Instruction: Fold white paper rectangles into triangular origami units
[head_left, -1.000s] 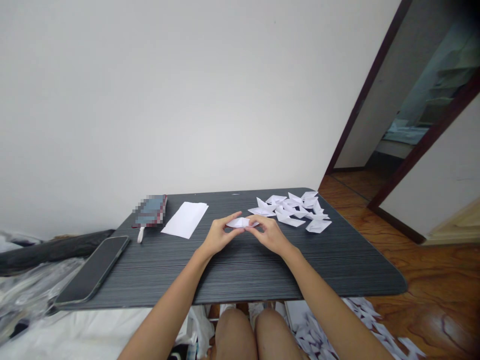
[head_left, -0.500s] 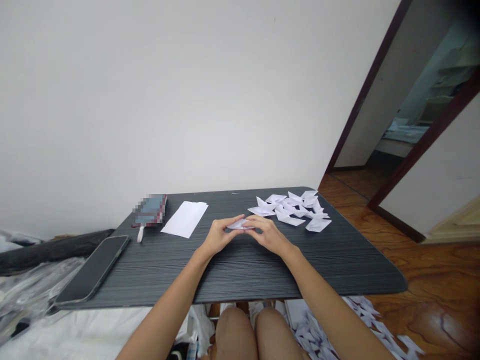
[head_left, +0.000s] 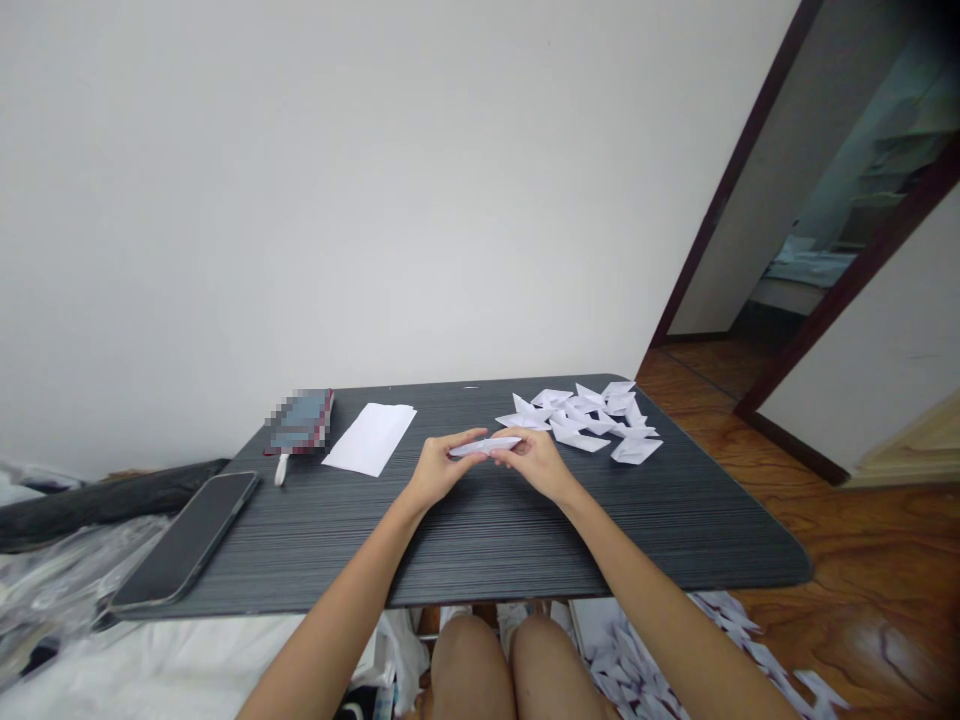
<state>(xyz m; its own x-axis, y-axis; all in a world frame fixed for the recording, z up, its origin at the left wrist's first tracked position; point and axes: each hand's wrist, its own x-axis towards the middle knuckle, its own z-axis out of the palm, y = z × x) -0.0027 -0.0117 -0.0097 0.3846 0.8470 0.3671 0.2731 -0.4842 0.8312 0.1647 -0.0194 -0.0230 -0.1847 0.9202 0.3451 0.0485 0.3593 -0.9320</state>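
Observation:
Both my hands meet over the middle of the dark table [head_left: 480, 545]. My left hand [head_left: 435, 467] and my right hand [head_left: 534, 462] each pinch one end of a small folded white paper piece [head_left: 485, 446], now flattened into a thin strip just above the tabletop. A pile of several folded white paper boats [head_left: 589, 420] lies on the table to the right, behind my right hand. A plain white sheet [head_left: 370, 438] lies to the left of my hands.
A black phone [head_left: 187, 538] lies near the table's left front corner. A small blurred-out booklet [head_left: 300, 421] with a white pen beside it sits at the back left. More folded papers [head_left: 675, 660] litter the wooden floor under the table's right side. An open doorway is at right.
The paper piece, earlier puffed open between my fingers, has been pressed flat into a thin strip. My hands stayed in nearly the same place.

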